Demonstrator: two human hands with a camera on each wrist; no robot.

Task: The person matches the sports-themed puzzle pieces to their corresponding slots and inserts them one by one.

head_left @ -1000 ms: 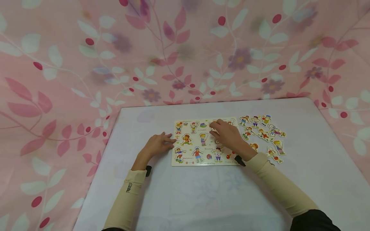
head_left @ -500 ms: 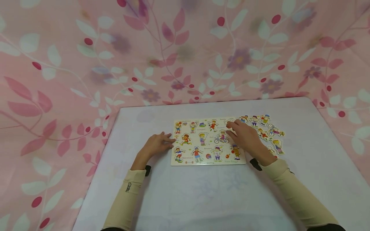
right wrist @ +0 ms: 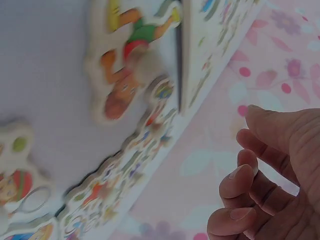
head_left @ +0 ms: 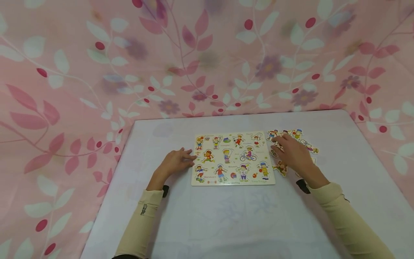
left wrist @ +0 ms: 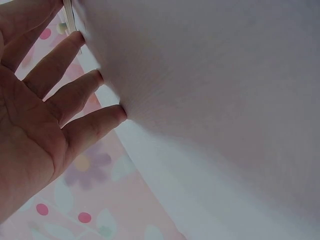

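A flat puzzle board [head_left: 252, 166] printed with cartoon children playing sports lies on the table. My left hand [head_left: 174, 161] rests at its left edge; in the left wrist view, the spread fingertips [left wrist: 120, 111] touch the white cloth. To the board's right, my right hand [head_left: 292, 154] hovers over a cluster of loose puzzle pieces, covering some of them. Its fingers curl loosely with nothing between them in the right wrist view. A runner-shaped piece [right wrist: 132, 50] with a knob and a tennis-player piece [right wrist: 12, 185] lie below that hand.
Beyond my right hand are a cyclist piece [head_left: 311, 148] and a basketball-player piece [head_left: 297, 133]. A white cloth covers the table [head_left: 226, 223]. A pink floral curtain [head_left: 207, 57] hangs behind the table's back edge.
My right hand has moved right, from over the board's upper right part to above the loose pieces, uncovering the printed footballer, cyclist and tennis player. My left hand has stayed in place.
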